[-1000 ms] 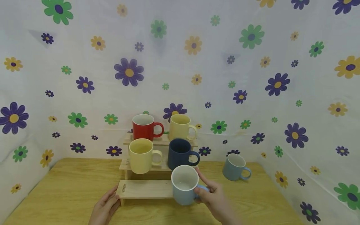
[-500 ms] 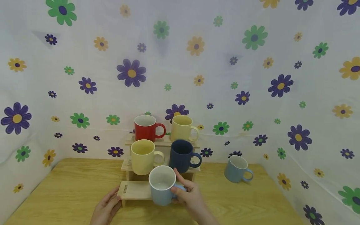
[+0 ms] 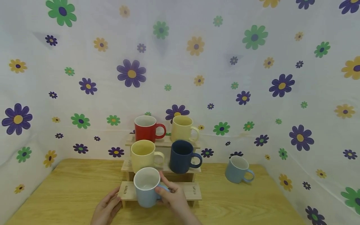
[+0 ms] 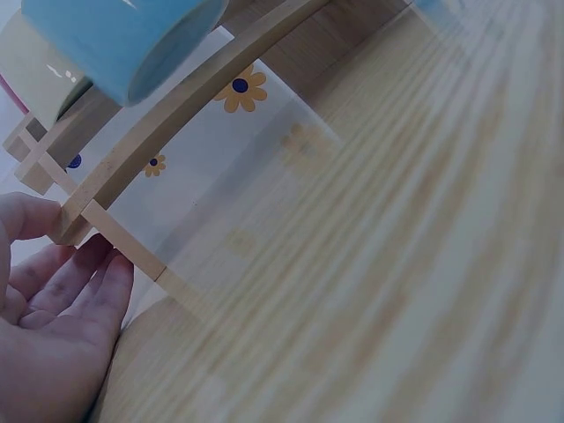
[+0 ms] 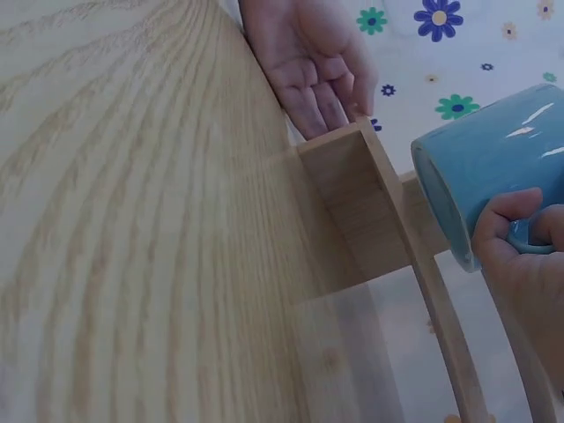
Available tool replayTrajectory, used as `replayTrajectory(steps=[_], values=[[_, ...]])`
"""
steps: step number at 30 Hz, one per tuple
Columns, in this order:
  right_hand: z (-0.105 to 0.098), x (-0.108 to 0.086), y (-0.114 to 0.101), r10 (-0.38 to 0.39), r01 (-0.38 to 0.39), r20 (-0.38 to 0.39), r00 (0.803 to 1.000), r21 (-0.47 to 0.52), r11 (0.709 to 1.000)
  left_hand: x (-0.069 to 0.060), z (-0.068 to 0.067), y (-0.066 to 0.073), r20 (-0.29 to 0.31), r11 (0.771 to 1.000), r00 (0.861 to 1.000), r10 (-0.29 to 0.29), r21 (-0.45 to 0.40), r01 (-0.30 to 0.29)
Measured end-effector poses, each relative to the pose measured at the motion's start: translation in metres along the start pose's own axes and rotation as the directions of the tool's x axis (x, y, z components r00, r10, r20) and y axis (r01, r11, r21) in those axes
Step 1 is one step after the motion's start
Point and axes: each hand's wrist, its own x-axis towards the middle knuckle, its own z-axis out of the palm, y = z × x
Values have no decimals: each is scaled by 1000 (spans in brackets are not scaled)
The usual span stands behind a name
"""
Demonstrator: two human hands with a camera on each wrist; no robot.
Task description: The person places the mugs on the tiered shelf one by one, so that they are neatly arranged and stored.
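In the head view my right hand (image 3: 174, 197) grips the handle of a light blue mug (image 3: 147, 190), its index finger lying along the mug's side. The mug is at the left part of the bottom tier of a stepped wooden rack (image 3: 185, 190). From the right wrist view, the mug's base (image 5: 441, 207) appears slightly tilted and raised off the shelf. My left hand (image 3: 106, 206) holds the rack's left end; the left wrist view has its thumb (image 4: 31, 216) on the board's corner and its fingers (image 4: 84, 282) by the leg below.
On the middle tier stand a yellow mug (image 3: 142, 156) and a navy mug (image 3: 181, 156). Above them are a red mug (image 3: 144, 129) and another yellow mug (image 3: 181, 129). A second blue mug (image 3: 236, 170) stands on the table (image 3: 239, 203) at right. Flowered cloth (image 3: 213, 68) hangs behind.
My right hand has carried the light blue mug leftward along the bottom tier, from its right end toward its left end. My left hand stays at the rack's end.
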Motion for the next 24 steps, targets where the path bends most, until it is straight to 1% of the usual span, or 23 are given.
replayTrajectory(steps=[2,8,12,16,19,22,24], values=[[3,0,2,16,-15,-11,1000,5,1000,0,0,0,5,1000,1000,5,4,-5],[10,3,8,36,-36,7,999,32,999,1,0,-1,-11,1000,1000,-5,-23,4],[12,5,12,54,-54,0,999,35,998,0,0,-1,-1,1000,1000,-3,-17,3],[12,6,15,71,-71,-7,997,36,997,-1,1,0,-6,1000,1000,-5,-13,5],[12,6,16,72,-71,-17,997,32,997,0,1,-1,-11,1000,1000,-16,-26,16],[10,7,17,54,-54,-11,998,35,998,1,0,-2,-6,1000,1000,-23,-21,23],[9,8,17,57,-56,-6,998,37,998,2,-1,-1,-3,999,999,-33,-14,32]])
